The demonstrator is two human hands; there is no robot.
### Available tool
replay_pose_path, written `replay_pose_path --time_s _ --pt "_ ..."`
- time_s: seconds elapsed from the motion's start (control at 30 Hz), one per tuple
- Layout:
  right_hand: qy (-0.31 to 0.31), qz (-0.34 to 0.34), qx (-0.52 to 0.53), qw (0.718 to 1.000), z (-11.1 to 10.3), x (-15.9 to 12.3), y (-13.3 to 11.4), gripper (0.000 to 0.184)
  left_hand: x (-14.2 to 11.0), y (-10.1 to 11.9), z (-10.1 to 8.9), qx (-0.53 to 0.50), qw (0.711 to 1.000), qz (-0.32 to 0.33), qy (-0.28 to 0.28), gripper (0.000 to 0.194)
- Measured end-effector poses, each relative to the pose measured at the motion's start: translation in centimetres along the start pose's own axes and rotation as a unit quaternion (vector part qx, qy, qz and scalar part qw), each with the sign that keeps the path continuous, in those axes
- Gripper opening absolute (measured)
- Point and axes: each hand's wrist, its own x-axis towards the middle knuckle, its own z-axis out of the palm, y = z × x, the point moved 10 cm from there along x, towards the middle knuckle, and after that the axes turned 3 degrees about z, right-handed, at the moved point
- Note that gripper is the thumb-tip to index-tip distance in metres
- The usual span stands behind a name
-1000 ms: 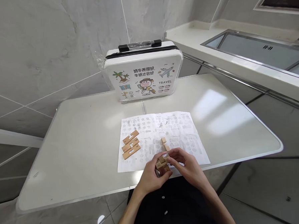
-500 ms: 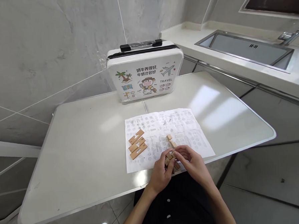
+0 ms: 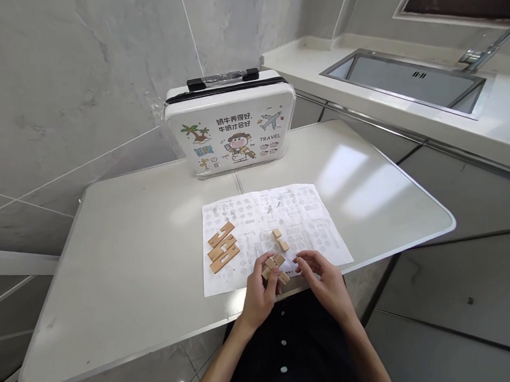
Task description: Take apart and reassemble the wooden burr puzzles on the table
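Near the table's front edge, my left hand (image 3: 260, 289) grips a cluster of interlocking wooden puzzle blocks (image 3: 275, 264), its thumb across the front. My right hand (image 3: 321, 276) hovers just to the right, apart from the cluster, with curled fingers and nothing visible in them. One notched light wooden block (image 3: 280, 240) lies on the sheet beyond my hands. Further left, several flat, notched wooden pieces (image 3: 224, 249) with dark marks overlap one another. Beneath them all is a white printed instruction sheet (image 3: 325, 233) with faint diagrams. My left fingers hide part of the cluster.
A white carry case (image 3: 232, 129) in clear plastic stands at the back of the pale folding table (image 3: 147, 253), against the grey wall. On the right, a counter with a sink (image 3: 403, 80) and a tap (image 3: 472, 59) runs beside the table.
My right hand has come away from the wooden cluster and moved right. My left hand still holds the cluster. The whole view has shifted slightly.
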Motion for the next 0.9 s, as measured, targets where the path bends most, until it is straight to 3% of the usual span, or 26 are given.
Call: replay_pose_path --time_s 0.27,0.43,0.7,0.9 --pt "-0.005 -0.075 -0.106 0.992 -0.4 1.5 0.2 0.035 0.0 0.3 -0.8 0.034 0.997 0.002 0.065 0.052" --pt "-0.009 -0.122 -0.175 0.977 0.6 2.4 -0.5 0.037 0.2 0.5 -0.6 0.036 0.998 -0.002 0.056 0.053" --pt "0.008 -0.112 -0.264 0.958 2.2 4.0 -0.6 0.044 0.2 0.9 -0.6 0.059 0.997 -0.005 0.044 0.050" --pt "0.021 -0.121 -0.253 0.960 1.6 3.5 -1.1 0.037 0.2 0.7 -1.0 0.020 0.997 -0.017 0.071 0.048"
